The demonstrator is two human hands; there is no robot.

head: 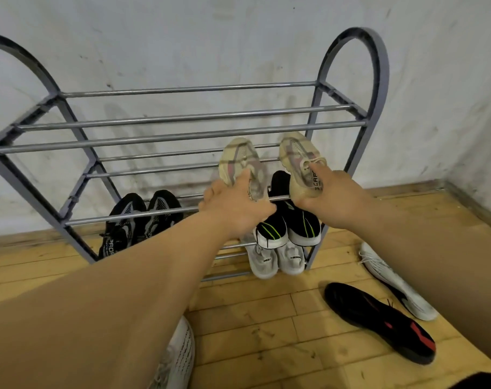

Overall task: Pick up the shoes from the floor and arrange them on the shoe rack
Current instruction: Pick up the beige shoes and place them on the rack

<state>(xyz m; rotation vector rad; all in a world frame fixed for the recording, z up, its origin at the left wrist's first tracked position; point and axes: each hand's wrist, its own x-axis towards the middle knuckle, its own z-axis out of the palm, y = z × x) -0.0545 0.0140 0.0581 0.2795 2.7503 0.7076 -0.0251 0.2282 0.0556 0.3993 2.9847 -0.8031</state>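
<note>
Rack [182, 116] against wall, grey metal bars, several tiers. Second tier, right end: two beige knit shoes, toes to the wall. My left hand [238, 209] fingers curled over the heel of the left beige shoe [238, 158]. My right hand [331, 197] grips the right beige shoe [297, 161], forefinger out along its laces; side print too partial to read. Below them, black shoes with green stripes [289, 228]. Black-and-red shoe [379, 321] on the floor.
</note>
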